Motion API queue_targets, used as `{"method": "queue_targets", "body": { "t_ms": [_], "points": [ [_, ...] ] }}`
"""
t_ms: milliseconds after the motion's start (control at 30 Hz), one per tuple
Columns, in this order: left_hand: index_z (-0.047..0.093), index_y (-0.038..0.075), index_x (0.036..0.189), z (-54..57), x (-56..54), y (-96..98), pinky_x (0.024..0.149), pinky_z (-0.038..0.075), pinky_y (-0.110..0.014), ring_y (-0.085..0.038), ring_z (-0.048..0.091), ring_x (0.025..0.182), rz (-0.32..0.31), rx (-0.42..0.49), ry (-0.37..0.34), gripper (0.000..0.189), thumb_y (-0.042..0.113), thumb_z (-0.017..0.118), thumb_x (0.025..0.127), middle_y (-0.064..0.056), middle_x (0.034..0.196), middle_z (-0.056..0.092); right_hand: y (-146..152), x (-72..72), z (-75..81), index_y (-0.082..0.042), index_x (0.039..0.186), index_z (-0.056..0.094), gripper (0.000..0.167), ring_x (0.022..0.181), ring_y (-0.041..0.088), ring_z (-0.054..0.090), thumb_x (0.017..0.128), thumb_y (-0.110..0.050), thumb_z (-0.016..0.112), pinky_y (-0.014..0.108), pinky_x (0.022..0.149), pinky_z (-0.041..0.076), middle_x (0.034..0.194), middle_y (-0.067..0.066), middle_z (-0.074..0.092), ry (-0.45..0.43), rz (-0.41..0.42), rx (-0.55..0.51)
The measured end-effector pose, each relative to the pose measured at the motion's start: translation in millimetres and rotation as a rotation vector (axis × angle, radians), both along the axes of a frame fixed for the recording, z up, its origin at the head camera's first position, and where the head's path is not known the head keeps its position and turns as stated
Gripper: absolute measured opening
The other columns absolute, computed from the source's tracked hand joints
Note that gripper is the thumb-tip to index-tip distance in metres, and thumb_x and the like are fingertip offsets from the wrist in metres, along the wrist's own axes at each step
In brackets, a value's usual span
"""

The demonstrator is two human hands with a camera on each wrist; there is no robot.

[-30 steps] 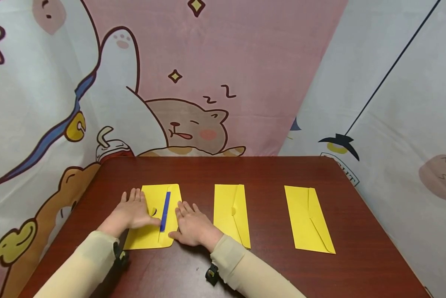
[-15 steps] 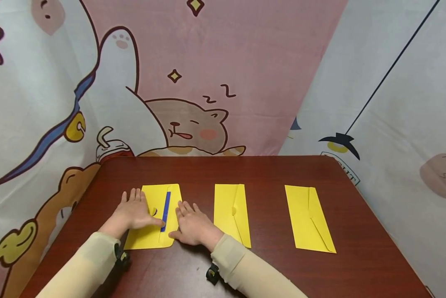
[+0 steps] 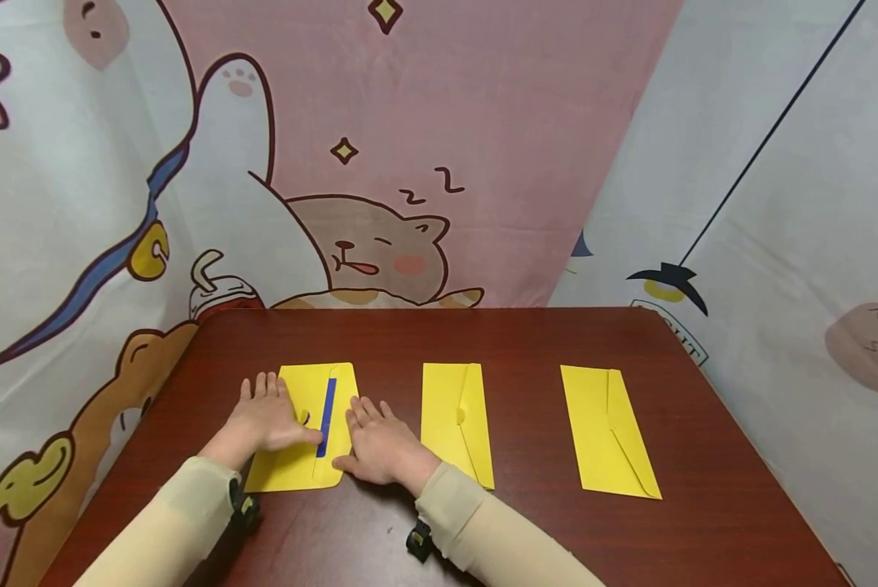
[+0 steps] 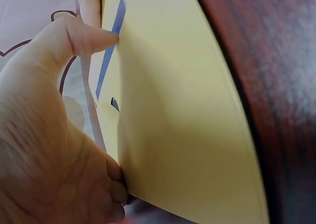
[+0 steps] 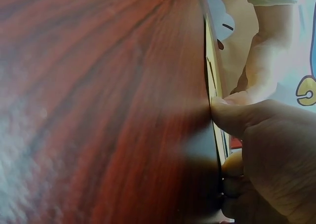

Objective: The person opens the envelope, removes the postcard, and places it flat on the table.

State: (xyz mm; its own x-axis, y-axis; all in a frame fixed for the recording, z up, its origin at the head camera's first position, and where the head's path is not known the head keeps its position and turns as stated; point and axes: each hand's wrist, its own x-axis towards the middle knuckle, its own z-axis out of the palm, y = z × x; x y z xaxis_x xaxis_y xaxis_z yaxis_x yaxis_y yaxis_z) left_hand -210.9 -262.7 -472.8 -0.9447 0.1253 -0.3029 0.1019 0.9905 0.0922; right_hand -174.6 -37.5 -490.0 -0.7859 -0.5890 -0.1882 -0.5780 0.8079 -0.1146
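A yellow envelope point(image 3: 284, 469) lies on the left part of the table with its flap point(image 3: 346, 383) unfolded to the right. A blue strip point(image 3: 328, 412) runs along its opening, and a small dark crescent shows at a notch beside it. My left hand point(image 3: 266, 420) rests on the envelope's left side, fingers straight, thumb stretched onto the blue strip. In the left wrist view that thumb point(image 4: 94, 39) touches the strip. My right hand point(image 3: 380, 444) rests at the flap's right edge, fingers straight, thumb at its lower corner. The right wrist view shows the thumb point(image 5: 232, 116) at the envelope's edge.
Two more yellow envelopes lie on the dark red table point(image 3: 527, 530): a middle envelope point(image 3: 442, 408) close to my right wrist, and a right envelope point(image 3: 603, 440) lying slightly turned. Both have their flaps folded over. A cartoon-printed cloth point(image 3: 512, 163) hangs behind the table.
My left thumb has slid slightly to the right along the blue strip. The right hand and the envelopes have stayed in place.
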Motion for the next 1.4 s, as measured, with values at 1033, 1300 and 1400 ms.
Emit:
{"method": "queue_targets", "body": {
  "t_ms": [1033,1300,1400],
  "points": [
    [0.018,-0.030,0.150,1.8,-2.3,8.8,0.120,0.001,-0.074,-0.067,0.009,0.149,0.045,-0.007,-0.028,0.137,0.075,0.069,0.078,-0.051,0.159,0.012,2.2,-1.0,-2.2,-0.007,0.165,0.035,0.083,0.160,0.022,0.017,0.106,-0.064,0.046,0.042,0.128,0.020,0.174,0.009,0.023,0.001,0.013,-0.003],
    [0.015,-0.031,0.150,2.3,-5.9,7.0,0.119,-0.001,-0.075,-0.067,0.007,0.149,0.049,0.038,-0.064,0.138,0.075,0.069,0.079,-0.052,0.158,0.009,1.3,-0.5,-0.5,-0.008,0.165,0.037,0.083,0.160,0.021,0.019,0.105,-0.065,0.047,0.041,0.127,0.021,0.174,0.008,0.025,0.004,0.002,0.004],
    [0.013,-0.031,0.150,1.4,-7.0,4.6,0.118,-0.003,-0.076,-0.067,0.005,0.149,0.052,0.058,-0.074,0.140,0.077,0.068,0.079,-0.052,0.158,0.007,0.0,-1.3,0.1,-0.009,0.164,0.038,0.084,0.160,0.021,0.021,0.105,-0.067,0.048,0.041,0.127,0.021,0.173,0.007,0.026,0.016,-0.002,0.015]
  ]
}}
